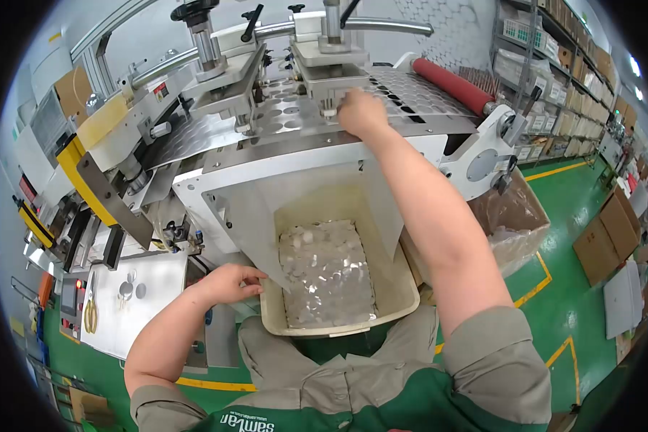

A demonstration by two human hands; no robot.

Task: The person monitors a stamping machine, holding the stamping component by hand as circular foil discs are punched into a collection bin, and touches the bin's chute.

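My right hand (363, 114) reaches over the machine bed, its fingers curled down beside a metal press foot (329, 108). The fingertips are blurred and partly hidden, so I cannot tell what they hold. Under and around it runs a sheet with rows of round cut-outs (284, 119), with dark gaps to the right of the hand. My left hand (232, 283) is held low at the left rim of a cream plastic bin (410, 297), fingers apart and holding nothing. Many flat, shiny, translucent discs (327, 277) lie in the bin, below the machine's white chute panels (252, 209).
A red roller (453, 86) spans the machine's right end. Below it stands a carton lined with clear plastic (515, 212). Yellow-handled scissors (91, 315) and a few loose discs (127, 289) lie on a white side table (147, 281). Loaded shelves (554, 93) stand at right.
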